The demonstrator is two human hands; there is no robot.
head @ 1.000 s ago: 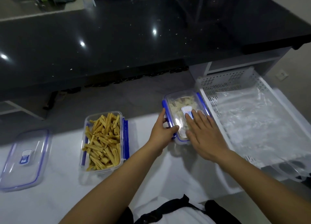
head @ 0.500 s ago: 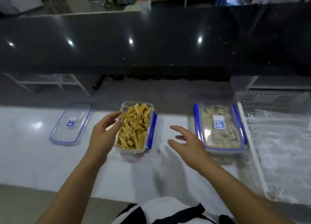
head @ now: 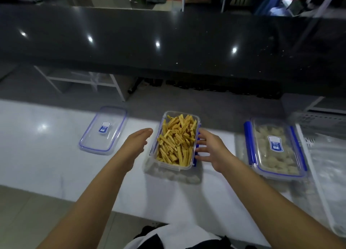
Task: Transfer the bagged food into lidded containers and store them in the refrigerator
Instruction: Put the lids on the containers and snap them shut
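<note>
1. White counter (head: 46, 155) runs across your lower view, with a glossy black worktop (head: 168, 42) spanning the far side at 12 o'clock.
2. At the centre of the white surface sits the open container (head: 194, 117), filled with yellow food sticks (head: 176, 142) and without a cover.
3. Its loose lid (head: 104, 130) lies flat at 9 o'clock from it, well apart (blue label facing up).
4. At 3 o'clock stands the lidded container (head: 276, 149), holding pale chunks, its blue side clips visible.
5. Your left hand (head: 134, 142) hovers just beside the open container's left wall, fingers straight and together, holding nothing; contact cannot be told.
6. Your right hand (head: 211, 149) has its fingers spread and relaxed, the tips reaching the blue clip on the container's right side, gripping nothing.
7. Farther out at 3 o'clock, a white slotted tray (head: 322, 117) holds a clear plastic bag (head: 329, 164).
</note>
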